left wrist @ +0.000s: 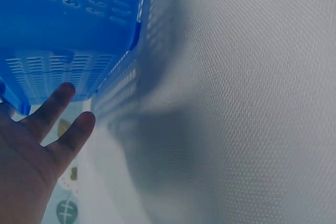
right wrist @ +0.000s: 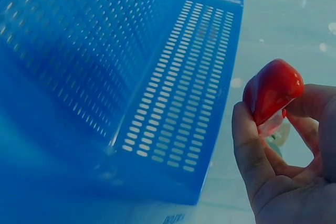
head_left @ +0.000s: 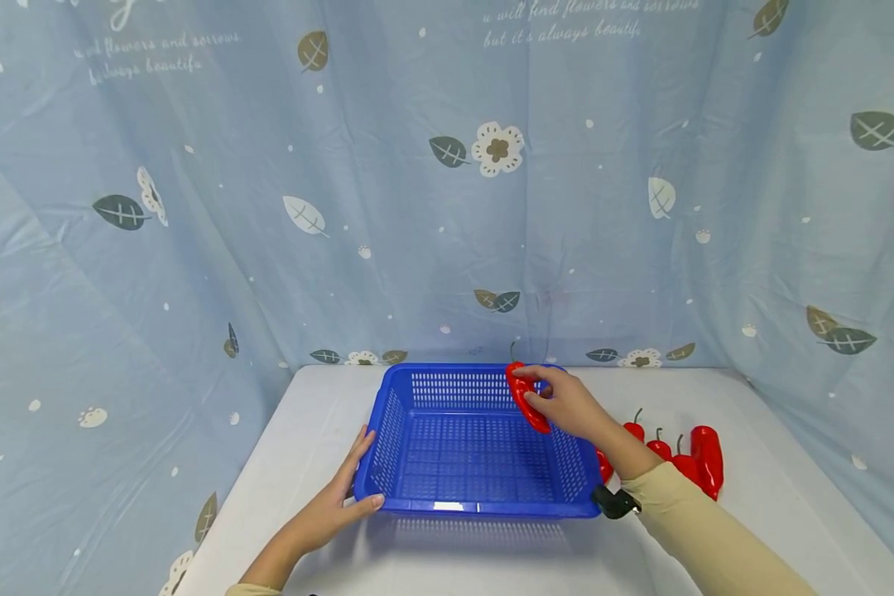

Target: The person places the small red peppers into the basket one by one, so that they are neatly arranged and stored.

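Observation:
My right hand (head_left: 569, 403) pinches a long red pepper (head_left: 525, 401) with a green stem between thumb and fingers, above the right part of the blue plastic basket (head_left: 477, 507). In the right wrist view the pepper (right wrist: 275, 90) points its blunt end toward the camera, near the basket wall (right wrist: 173, 93). My left hand (head_left: 328, 509) rests at the basket's front left corner, thumb on the front rim and fingers along the left side. Two of its fingers (left wrist: 73, 135) look straight and spread in the left wrist view. No pepper shows on the visible basket floor.
Several more red peppers (head_left: 706, 459) lie on the white table (head_left: 767, 530) right of the basket, partly hidden by my right forearm. A blue patterned curtain (head_left: 417, 207) hangs behind the table and at its sides.

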Tool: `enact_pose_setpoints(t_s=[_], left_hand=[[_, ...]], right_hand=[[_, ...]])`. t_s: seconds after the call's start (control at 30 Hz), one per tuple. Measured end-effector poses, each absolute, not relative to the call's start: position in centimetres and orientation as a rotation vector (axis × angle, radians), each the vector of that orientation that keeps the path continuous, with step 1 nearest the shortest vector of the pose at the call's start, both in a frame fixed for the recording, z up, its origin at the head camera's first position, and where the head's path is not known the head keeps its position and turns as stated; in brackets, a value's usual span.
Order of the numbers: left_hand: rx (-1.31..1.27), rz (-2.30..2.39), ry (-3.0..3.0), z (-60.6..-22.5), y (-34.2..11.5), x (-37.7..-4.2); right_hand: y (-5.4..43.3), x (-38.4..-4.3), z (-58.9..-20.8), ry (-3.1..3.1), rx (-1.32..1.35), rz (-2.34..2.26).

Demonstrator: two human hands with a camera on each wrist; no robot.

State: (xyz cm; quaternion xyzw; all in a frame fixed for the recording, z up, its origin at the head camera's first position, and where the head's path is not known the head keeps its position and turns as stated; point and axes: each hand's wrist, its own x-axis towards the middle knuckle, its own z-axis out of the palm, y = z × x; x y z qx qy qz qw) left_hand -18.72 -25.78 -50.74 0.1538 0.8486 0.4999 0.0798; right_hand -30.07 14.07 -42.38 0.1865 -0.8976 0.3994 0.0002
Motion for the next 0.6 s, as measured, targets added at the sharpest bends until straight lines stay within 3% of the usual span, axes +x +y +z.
enact_pose_setpoints(t_s=[0.6], left_hand=[[0.455, 1.494, 2.553, -51.0, -25.7, -18.7]], right_hand=[[12.5, -31.0, -43.2, -2.874, 0.745, 1.293]])
